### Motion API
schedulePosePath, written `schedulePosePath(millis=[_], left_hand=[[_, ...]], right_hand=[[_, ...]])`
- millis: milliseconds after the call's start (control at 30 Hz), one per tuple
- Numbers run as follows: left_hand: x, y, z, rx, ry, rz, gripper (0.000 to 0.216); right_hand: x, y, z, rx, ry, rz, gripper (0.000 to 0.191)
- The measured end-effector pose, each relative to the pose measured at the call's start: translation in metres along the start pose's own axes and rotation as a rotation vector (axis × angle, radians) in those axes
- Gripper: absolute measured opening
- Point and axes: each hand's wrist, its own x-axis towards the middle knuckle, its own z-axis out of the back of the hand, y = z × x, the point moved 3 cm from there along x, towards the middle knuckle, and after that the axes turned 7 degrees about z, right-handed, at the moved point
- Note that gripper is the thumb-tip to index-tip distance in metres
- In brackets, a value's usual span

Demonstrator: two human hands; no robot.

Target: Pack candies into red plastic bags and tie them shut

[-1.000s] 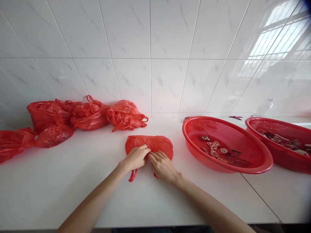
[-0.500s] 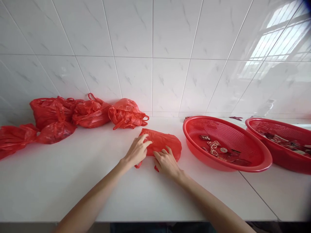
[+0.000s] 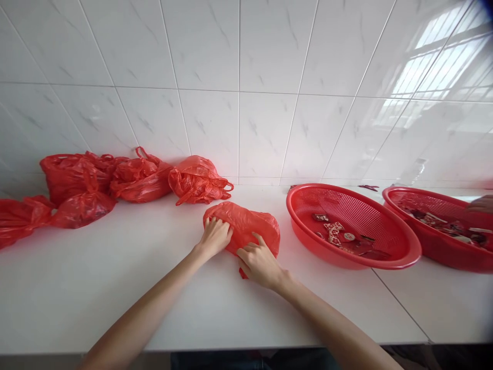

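Left hand (image 3: 215,237) has its fingers bent on the left end of a red bag (image 3: 244,221), and the right hand (image 3: 260,263) is curled at its near edge, one finger poking out. I can't tell if either one grips it. The bag lies on the white table (image 3: 231,318), left of a big red basket (image 3: 352,205) with little things inside.

Now curls left hand (image 3: 215,238), spread-fingered half a second ago, onto left end of red bag (image 3: 247,220) at frame centre. Newly shows co-worker's hand (image 3: 482,204) at right edge, over basket (image 3: 442,253).
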Motion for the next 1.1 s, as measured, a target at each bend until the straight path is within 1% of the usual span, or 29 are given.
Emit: schedulePosePath(millis=[67,133,233,333,367,400,500,533,567,633,733,800,867,933,1000,1033,1100], left_hand=[[0.002,-0.003,0.008,0.01,0.009,-0.014,0.038],[0.003,-0.005,0.016,0.019,0.026,-0.019,0.039],[0.004,-0.007,0.029,0.029,0.082,-0.011,0.039],[0.001,-0.006,0.04,0.019,0.166,-0.019,0.024],[-0.001,-0.006,0.044,0.013,0.192,-0.027,0.023],[-0.004,-0.005,0.048,0.001,0.218,-0.033,0.032],[-0.012,-0.001,0.057,-0.059,0.319,-0.027,0.081],[-0.015,0.001,0.059,-0.081,0.36,-0.022,0.092],[-0.018,0.003,0.062,-0.099,0.398,-0.02,0.098],[-0.021,0.007,0.067,-0.118,0.438,-0.031,0.1],[-0.023,0.013,0.076,-0.117,0.462,-0.054,0.088],[-0.024,0.015,0.08,-0.098,0.485,-0.056,0.082],[-0.025,0.015,0.083,-0.075,0.508,-0.058,0.082],[-0.026,0.012,0.084,-0.051,0.527,-0.075,0.091],[-0.028,0.007,0.083,-0.03,0.553,-0.106,0.105],[-0.028,0.004,0.082,-0.022,0.569,-0.124,0.11],[-0.029,-0.003,0.081,-0.013,0.609,-0.165,0.112]], right_hand=[[0.0,0.0,0.004,-0.014,0.015,0.0,0.023],[0.001,-0.004,0.008,-0.064,0.024,-0.042,0.024],[0.001,-0.014,0.013,-0.153,0.028,-0.176,0.026],[0.001,-0.022,0.021,-0.175,0.03,-0.301,0.031],[0.001,-0.023,0.024,-0.179,0.026,-0.339,0.035],[0.0,-0.025,0.027,-0.189,0.023,-0.379,0.041],[-0.003,-0.028,0.037,-0.232,0.052,-0.501,0.063],[-0.005,-0.03,0.039,-0.239,0.072,-0.531,0.07],[-0.007,-0.031,0.041,-0.233,0.096,-0.56,0.077],[-0.012,-0.034,0.042,-0.192,0.153,-0.607,0.085],[-0.019,-0.035,0.044,-0.114,0.263,-0.636,0.092],[-0.022,-0.03,0.049,-0.088,0.331,-0.613,0.093],[-0.026,-0.021,0.057,-0.089,0.356,-0.562,0.087],[-0.027,-0.009,0.068,-0.117,0.311,-0.467,0.073],[-0.026,0.003,0.078,-0.153,0.23,-0.314,0.055],[-0.024,0.009,0.08,-0.16,0.195,-0.222,0.048],[-0.02,0.014,0.079,-0.161,0.155,-0.062,0.039]])
